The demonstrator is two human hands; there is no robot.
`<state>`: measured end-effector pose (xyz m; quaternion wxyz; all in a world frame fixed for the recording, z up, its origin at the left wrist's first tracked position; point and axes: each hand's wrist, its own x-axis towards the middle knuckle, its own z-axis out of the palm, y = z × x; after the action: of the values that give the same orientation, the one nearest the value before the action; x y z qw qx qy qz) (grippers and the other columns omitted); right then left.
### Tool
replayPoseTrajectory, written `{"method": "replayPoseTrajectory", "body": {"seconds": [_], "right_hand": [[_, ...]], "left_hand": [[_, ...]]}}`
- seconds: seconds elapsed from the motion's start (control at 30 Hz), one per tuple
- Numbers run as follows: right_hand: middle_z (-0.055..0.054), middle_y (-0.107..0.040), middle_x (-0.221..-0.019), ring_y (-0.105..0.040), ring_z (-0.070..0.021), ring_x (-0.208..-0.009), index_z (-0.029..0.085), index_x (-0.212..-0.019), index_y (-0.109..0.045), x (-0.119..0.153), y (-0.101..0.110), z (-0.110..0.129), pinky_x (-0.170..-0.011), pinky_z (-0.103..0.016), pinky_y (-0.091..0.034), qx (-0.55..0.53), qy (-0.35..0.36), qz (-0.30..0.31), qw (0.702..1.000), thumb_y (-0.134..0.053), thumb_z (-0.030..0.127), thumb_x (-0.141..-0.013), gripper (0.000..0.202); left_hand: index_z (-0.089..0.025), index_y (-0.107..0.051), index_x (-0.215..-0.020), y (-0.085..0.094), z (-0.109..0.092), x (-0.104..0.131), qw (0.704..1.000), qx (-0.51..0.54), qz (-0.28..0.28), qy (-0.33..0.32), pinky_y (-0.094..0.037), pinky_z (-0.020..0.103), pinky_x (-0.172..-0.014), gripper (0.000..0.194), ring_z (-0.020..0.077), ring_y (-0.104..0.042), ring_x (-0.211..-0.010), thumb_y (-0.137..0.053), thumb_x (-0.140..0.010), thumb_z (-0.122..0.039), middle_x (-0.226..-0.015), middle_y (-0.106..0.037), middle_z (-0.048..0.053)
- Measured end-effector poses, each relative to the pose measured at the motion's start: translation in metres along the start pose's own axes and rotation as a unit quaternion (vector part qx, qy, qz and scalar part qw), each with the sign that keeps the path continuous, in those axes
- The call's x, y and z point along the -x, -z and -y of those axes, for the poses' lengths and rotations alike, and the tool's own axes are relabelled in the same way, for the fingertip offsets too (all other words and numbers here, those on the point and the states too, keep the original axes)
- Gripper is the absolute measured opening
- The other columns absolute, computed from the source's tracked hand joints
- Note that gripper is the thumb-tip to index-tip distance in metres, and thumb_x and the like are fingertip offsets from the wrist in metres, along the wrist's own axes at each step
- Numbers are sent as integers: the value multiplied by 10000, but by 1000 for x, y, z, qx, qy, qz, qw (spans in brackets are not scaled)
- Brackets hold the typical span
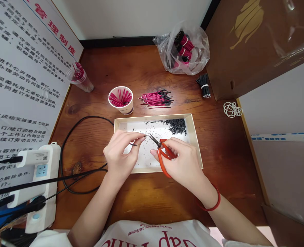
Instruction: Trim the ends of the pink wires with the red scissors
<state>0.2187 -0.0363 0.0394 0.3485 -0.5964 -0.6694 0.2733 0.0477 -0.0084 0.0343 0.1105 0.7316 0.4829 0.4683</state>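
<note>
Over a shallow cream box (197, 144), my left hand (122, 151) pinches a thin black wire (133, 144) between thumb and fingertips. A short dark tip of it pokes out toward the right. My right hand (181, 157) is wrapped around orange-handled scissors (162, 159), thumb and fingers in the loops. The narrow blades are slightly apart, their points close to the wire's end. In the box's far right corner lies a heap of short black pieces (177, 126), and tiny bits are scattered over the white bottom.
Behind the box are a paper cup (126, 109) of magenta wires and a magenta-and-black wire pile (157, 99). A clear bag (164, 58), a black wire bundle (203, 85) and white bands (233, 109) lie right. A plastic cup (83, 84), cable (64, 144) and power strip (51, 178) are left.
</note>
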Motion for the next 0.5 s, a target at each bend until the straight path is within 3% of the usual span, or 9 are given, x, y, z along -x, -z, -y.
{"method": "replayPoseTrajectory", "body": {"seconds": [0.3,0.5], "right_hand": [[48,-430,-642,-416,-103,-568,215,-686,-443,-1,10,3,-545,-229,-363,-28,7,55,998,-668,267,-879,301],[56,-405,-611,-391,-93,-530,203,-689,-493,0,9,-1,-521,-228,-343,-8,57,36,998,-648,194,-876,243]], "left_hand": [[-193,-726,-830,0,-1,0,1000,10,-3,17,-533,254,-628,124,122,-631,-651,-727,-829,-69,-747,-760,-6],[-209,-737,-820,0,0,0,1000,5,-4,17,-550,262,-632,139,134,-655,-656,-722,-837,-72,-742,-762,-11]]}}
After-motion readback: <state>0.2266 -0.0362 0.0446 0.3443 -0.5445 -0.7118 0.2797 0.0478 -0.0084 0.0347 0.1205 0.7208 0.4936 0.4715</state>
